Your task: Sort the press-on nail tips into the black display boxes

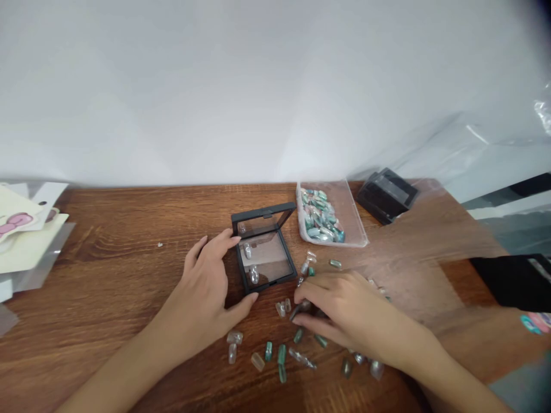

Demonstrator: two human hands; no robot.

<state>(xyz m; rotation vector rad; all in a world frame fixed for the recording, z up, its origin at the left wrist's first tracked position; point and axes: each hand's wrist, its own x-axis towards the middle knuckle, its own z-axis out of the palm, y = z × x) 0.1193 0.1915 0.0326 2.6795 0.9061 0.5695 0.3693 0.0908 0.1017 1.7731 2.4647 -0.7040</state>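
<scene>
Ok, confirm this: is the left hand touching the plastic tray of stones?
No, the left hand holds the black case, and the tray sits apart beyond it.

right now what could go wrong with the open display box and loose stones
The left hand grips the open black display box, so a bump might spill the stones inside. The right hand, among loose polished stones on the wooden table, could send some rolling off the edge.
</scene>
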